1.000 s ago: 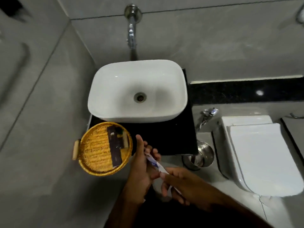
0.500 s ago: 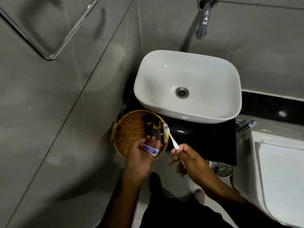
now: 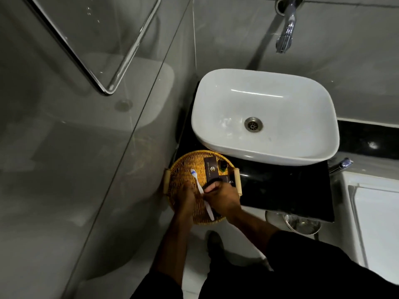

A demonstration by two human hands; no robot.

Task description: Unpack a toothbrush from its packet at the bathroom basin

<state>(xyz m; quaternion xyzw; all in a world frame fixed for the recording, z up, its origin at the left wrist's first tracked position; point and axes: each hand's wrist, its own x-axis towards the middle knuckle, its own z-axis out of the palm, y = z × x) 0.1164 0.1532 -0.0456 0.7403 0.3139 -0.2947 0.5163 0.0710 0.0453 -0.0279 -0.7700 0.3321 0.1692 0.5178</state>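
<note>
Over the wicker tray [image 3: 183,167], a toothbrush [image 3: 199,186] between both hands, right hand [image 3: 223,198] gripping it, left hand [image 3: 185,199] unclear

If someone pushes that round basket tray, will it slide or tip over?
The basket tray would probably slide, not tip: it looks wide and shallow. Part of it overhangs the black counter edge, so a push toward the person might drop it. Woven, so likely light.

Both forearms reach forward from dark sleeves and come close together. The left hand [image 3: 186,198] is turned palm inward with the fingers bent downward. The right hand [image 3: 222,197] is curled, knuckles up, thumb pointing toward the left hand; the two hands nearly touch
</note>
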